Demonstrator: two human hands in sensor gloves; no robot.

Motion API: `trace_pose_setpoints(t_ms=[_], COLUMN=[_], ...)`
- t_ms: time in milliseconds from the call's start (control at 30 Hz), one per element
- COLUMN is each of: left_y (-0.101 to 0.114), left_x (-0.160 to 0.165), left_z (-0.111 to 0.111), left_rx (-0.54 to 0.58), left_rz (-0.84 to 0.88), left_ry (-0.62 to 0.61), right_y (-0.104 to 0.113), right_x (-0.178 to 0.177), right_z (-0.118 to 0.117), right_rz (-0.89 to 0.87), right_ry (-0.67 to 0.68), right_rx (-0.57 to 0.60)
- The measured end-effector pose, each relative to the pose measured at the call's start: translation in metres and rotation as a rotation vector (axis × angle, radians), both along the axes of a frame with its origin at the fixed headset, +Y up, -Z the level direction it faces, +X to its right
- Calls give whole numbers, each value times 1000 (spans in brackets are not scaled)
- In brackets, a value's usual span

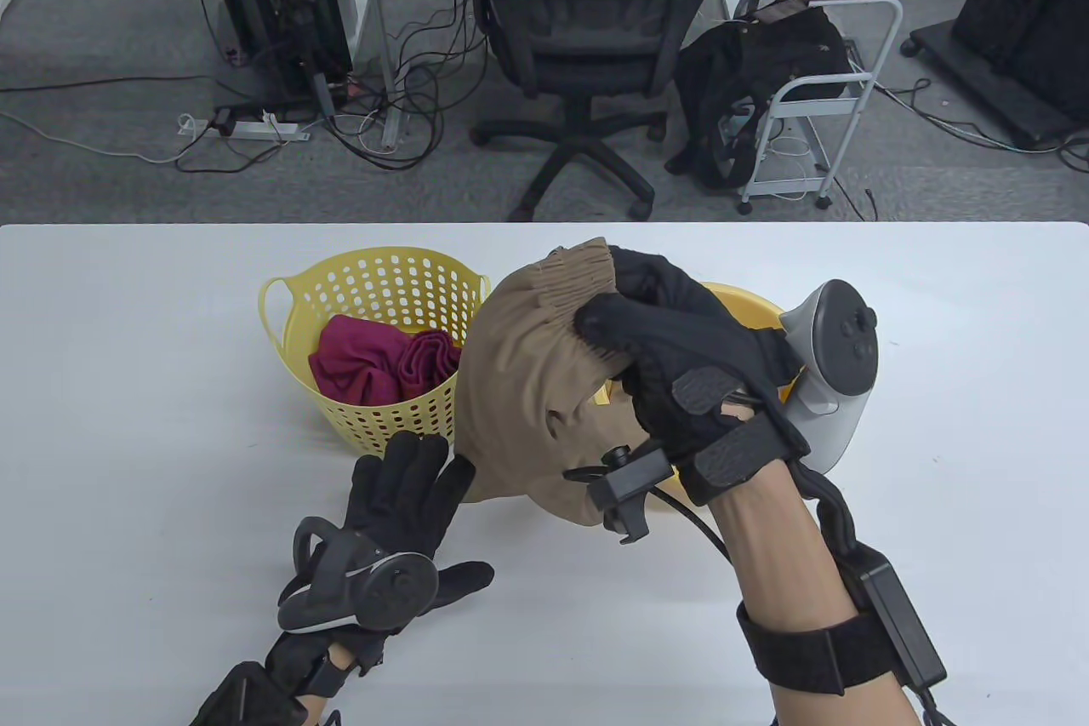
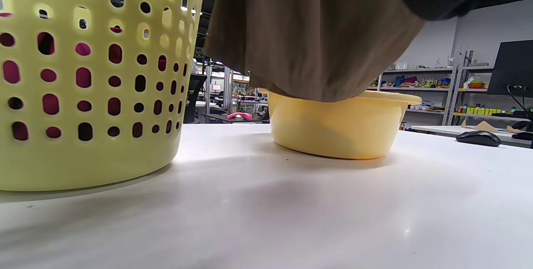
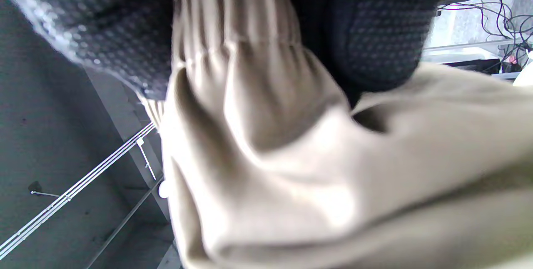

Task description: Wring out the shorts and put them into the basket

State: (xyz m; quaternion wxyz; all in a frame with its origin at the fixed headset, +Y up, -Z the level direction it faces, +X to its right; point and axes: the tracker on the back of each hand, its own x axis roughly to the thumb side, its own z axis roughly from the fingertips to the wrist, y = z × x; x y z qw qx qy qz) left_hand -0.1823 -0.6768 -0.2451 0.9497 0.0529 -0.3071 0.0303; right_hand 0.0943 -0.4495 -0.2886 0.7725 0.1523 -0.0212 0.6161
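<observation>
The right hand (image 1: 681,368), right of centre in the table view, is clamped on the gathered waistband of the tan shorts (image 1: 527,385), holding them up so they hang over the yellow basin (image 2: 337,123); the right wrist view shows fingers (image 3: 374,31) curled round the elastic. The left hand (image 1: 400,505), lower left of centre, is spread with straight fingers just beside the hanging hem and grips nothing; whether it touches the cloth I cannot tell. The perforated yellow basket (image 1: 289,309), left of centre, already holds a crimson cloth (image 1: 374,360). The risks, as I judge: a one-handed hold cannot wring, so water could drip onto the white table (image 1: 128,420); the swinging hem could catch the basket rim and tip it; a loose waistband grip could drop the shorts back into the basin.
</observation>
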Motion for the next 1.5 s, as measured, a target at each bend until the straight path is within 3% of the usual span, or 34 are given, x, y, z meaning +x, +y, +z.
trace_pose_setpoints(t_ms=[467, 900, 1333, 1500], left_y=[-2, -15, -26, -26], left_x=[1, 18, 39, 46], left_z=[0, -9, -37, -44], left_rx=[-27, -169, -451, -485], left_rz=[23, 173, 600, 683], left_ry=[-17, -51, -75, -58], right_y=[0, -4, -5, -7], right_x=[6, 13, -11, -19], right_z=[0, -3, -6, -10], right_rz=[-14, -27, -66, -91], right_ry=[-4, 21, 97, 115], right_rx=[-12, -47, -53, -61])
